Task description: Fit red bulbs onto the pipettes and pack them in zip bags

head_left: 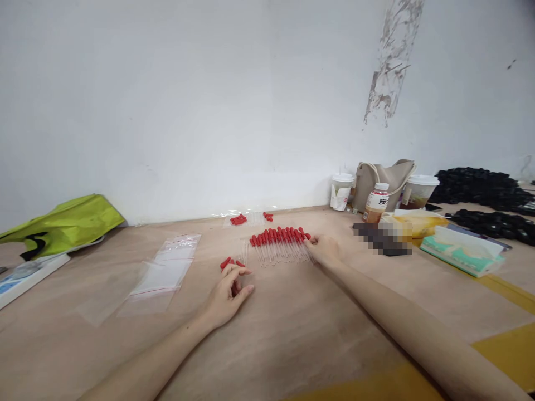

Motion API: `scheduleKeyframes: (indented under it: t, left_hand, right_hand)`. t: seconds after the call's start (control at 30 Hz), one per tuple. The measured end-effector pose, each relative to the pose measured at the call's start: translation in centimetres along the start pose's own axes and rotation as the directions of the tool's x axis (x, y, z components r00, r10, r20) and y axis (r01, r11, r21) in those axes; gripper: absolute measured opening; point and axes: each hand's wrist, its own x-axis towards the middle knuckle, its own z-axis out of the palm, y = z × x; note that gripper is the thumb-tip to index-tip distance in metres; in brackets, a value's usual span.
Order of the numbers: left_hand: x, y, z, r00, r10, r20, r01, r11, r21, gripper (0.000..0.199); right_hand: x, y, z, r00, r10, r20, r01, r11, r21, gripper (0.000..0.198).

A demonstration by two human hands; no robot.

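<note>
A row of droppers (pixel 279 245) with red rubber bulbs and thin clear tubes lies side by side in the middle of the table. At the row's right end my right hand (pixel 325 249) pinches the red bulb of a dropper (pixel 308 237). My left hand (pixel 229 295) rests lower left of the row, fingers loosely bent and thumb apart, with nothing visible in it. Just beyond its fingertips lie a few loose red bulbs (pixel 226 262), partly hidden by the fingers. Several bare clear tubes (pixel 244 252) lie between those bulbs and the row.
Toward the wall, more red bulbs (pixel 238 220) lie on clear plastic. Clear zip bags (pixel 165 267) are at left, near a yellow-green bag (pixel 79 223) and a power strip (pixel 33 278). At right stand a drink bottle (pixel 376 203), lidded cups (pixel 341 192) and a tissue pack (pixel 462 250).
</note>
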Motion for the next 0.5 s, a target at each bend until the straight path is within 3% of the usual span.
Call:
scheduleKeyframes:
  t: [0.2, 0.33, 0.5]
  left_hand:
    - [0.0, 0.1, 0.0, 1.0, 0.002, -0.01, -0.002, 1.0, 0.027, 0.02]
    - [0.2, 0.0, 0.0, 0.984, -0.075, -0.163, 0.093, 0.99, 0.104, 0.015]
    - [1.0, -1.5, -1.8, 0.934, -0.177, -0.311, 0.244, 0.95, 0.194, 0.026]
  right_hand:
    - [-0.2, -0.7, 0.3, 0.999, 0.027, -0.02, -0.028, 0.996, -0.081, 0.025]
    - [-0.6, -0.6, 0.2, 0.999, 0.005, -0.032, -0.008, 0.997, -0.079, 0.03]
    - [-1.7, -0.6, 0.1, 0.992, -0.095, -0.078, 0.089, 0.993, -0.083, 0.021]
